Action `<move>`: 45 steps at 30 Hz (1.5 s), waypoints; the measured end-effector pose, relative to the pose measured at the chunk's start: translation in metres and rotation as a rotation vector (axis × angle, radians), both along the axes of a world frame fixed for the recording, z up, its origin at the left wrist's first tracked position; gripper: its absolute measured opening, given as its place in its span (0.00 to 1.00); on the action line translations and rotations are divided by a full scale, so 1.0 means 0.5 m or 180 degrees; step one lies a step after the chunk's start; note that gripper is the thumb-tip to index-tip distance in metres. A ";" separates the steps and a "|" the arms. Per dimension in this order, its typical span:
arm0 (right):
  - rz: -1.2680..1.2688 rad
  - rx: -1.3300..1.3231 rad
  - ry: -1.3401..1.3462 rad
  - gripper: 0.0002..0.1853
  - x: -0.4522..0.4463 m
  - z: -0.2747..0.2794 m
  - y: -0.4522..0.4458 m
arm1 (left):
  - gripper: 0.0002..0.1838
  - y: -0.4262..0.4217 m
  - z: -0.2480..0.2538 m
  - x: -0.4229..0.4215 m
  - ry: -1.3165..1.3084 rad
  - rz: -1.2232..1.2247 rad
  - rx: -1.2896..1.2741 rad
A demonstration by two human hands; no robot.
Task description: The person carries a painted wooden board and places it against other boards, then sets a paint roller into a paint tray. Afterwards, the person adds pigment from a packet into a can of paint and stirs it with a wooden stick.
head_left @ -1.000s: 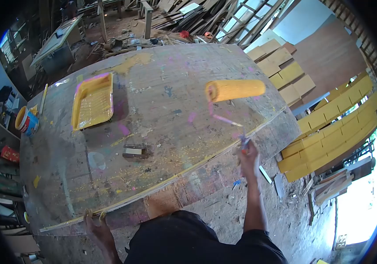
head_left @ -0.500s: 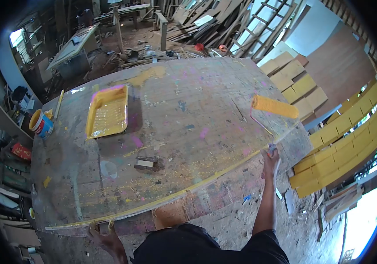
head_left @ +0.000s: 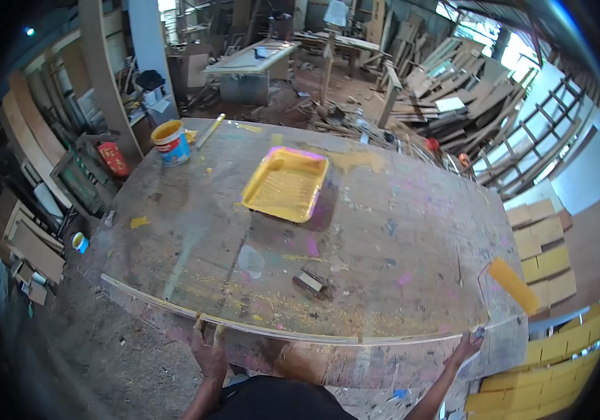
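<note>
A long, thin wooden strip (head_left: 314,337) with yellow paint on it lies along the near side of the worktable. My left hand (head_left: 210,352) grips its near edge left of the middle, thumb and fingertips on the wood. My right hand (head_left: 462,349) is closed around the handle of a paint roller (head_left: 513,285), close to the strip's right end. The roller's sleeve is coated in yellow-orange and sits above the table's right side. Farther back lies a paint tray (head_left: 286,183) covered in yellow. A small dark block with a pale top (head_left: 311,281) lies between tray and strip.
The paint-stained worktable (head_left: 384,245) carries a paint bucket (head_left: 171,145) and a yellow-marked stick (head_left: 211,131) at its far left. Yellow-painted boards (head_left: 559,357) lie at the right. A small tub (head_left: 80,242) is beyond the left edge. Scrap wood (head_left: 454,98) is piled behind.
The view has swung left, so the table and tray appear farther right. My left hand stays on the strip and my right hand still holds the roller. More of the strip's pale edge shows.
</note>
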State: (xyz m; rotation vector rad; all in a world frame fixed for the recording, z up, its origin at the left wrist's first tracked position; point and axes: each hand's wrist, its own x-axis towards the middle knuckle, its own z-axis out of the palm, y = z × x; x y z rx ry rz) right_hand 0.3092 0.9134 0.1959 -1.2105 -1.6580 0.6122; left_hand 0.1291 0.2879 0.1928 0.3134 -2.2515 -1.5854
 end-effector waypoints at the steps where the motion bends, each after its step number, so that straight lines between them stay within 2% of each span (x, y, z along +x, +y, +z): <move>1: 0.0068 0.0015 0.0040 0.23 -0.007 0.009 -0.003 | 0.29 0.008 0.002 -0.007 0.0132 0.0001 0.0268; 3: 0.0358 -0.0508 -0.0367 0.33 0.001 0.033 -0.006 | 0.26 0.003 -0.007 -0.014 0.0184 0.0042 0.0215; 5: 0.0401 -0.0377 -0.0169 0.33 0.010 -0.007 0.025 | 0.26 -0.018 -0.059 -0.020 -0.0178 -0.0141 -0.0044; 7: 0.0488 -0.0704 0.0455 0.26 0.006 -0.026 0.040 | 0.25 -0.024 -0.067 -0.028 -0.0235 -0.0147 0.0183; 8: 0.0598 -0.0639 0.0435 0.30 0.008 -0.030 0.040 | 0.25 -0.026 -0.070 -0.036 -0.0305 -0.0202 0.0402; 11: 0.0622 -0.0514 0.0491 0.31 -0.002 -0.060 0.062 | 0.23 -0.021 -0.090 -0.051 -0.0153 0.0016 0.0234; 12: 0.0624 -0.0666 0.0081 0.34 0.005 -0.056 0.073 | 0.23 -0.017 -0.077 -0.056 -0.0132 0.0034 0.0234; 14: 0.0522 -0.0577 0.0037 0.35 -0.007 -0.046 0.062 | 0.28 -0.013 -0.032 -0.058 -0.0329 0.0214 -0.0468; 17: 0.0446 -0.0432 -0.0052 0.37 -0.002 -0.047 0.068 | 0.28 -0.030 0.009 -0.061 -0.0507 0.0039 -0.0401; 20: 0.0490 -0.0450 -0.0220 0.37 0.024 -0.025 0.037 | 0.26 -0.043 0.091 -0.068 -0.0437 0.0072 -0.0392; 22: 0.0551 -0.0603 -0.0148 0.36 0.040 0.048 -0.050 | 0.25 -0.080 0.095 -0.071 -0.0247 0.0029 -0.0432; 23: 0.0464 -0.0584 -0.0114 0.36 0.053 0.029 -0.054 | 0.24 -0.097 0.096 -0.088 -0.0006 -0.0023 -0.0428; 25: 0.0421 -0.0217 -0.0052 0.34 0.127 -0.007 -0.061 | 0.25 -0.122 0.115 -0.110 0.0332 -0.0014 0.0294; 26: 0.0273 -0.0318 -0.0093 0.33 0.121 0.060 -0.149 | 0.26 -0.128 0.149 -0.118 0.0331 -0.0055 0.0234; 27: 0.0031 -0.0482 -0.0272 0.33 0.141 0.077 -0.188 | 0.27 -0.137 0.188 -0.123 0.0342 -0.0092 0.0178; 29: -0.0125 -0.0384 0.0485 0.36 0.155 0.109 -0.288 | 0.27 -0.151 0.229 -0.155 0.0733 -0.0201 0.0891; 31: -0.0561 -0.0164 0.0648 0.37 0.221 0.059 -0.308 | 0.26 -0.195 0.203 -0.206 0.0966 -0.0118 0.0864; 32: -0.0801 -0.0078 0.0666 0.39 0.257 0.024 -0.325 | 0.26 -0.192 0.233 -0.221 0.1017 -0.0294 0.0960; 34: -0.1101 -0.0046 0.0799 0.41 0.311 0.034 -0.405 | 0.26 -0.211 0.298 -0.223 0.0731 -0.0487 0.0424; 36: -0.1398 -0.0015 0.0773 0.41 0.346 0.074 -0.507 | 0.26 -0.222 0.327 -0.229 0.0603 -0.0797 0.0279; 38: -0.1258 -0.0175 0.0822 0.36 0.406 0.099 -0.607 | 0.26 -0.220 0.342 -0.245 0.0442 -0.1122 0.0087; 41: -0.1751 -0.0202 0.0626 0.38 0.549 0.031 -0.688 | 0.25 -0.200 0.329 -0.248 0.0247 -0.1676 0.0180; 43: -0.2053 -0.0279 0.0705 0.40 0.633 0.001 -0.756 | 0.25 -0.158 0.315 -0.244 0.1015 -0.1607 0.0030; 45: -0.2402 -0.0358 0.0873 0.42 0.693 -0.033 -0.825 | 0.25 -0.123 0.332 -0.219 0.1015 -0.1911 -0.0011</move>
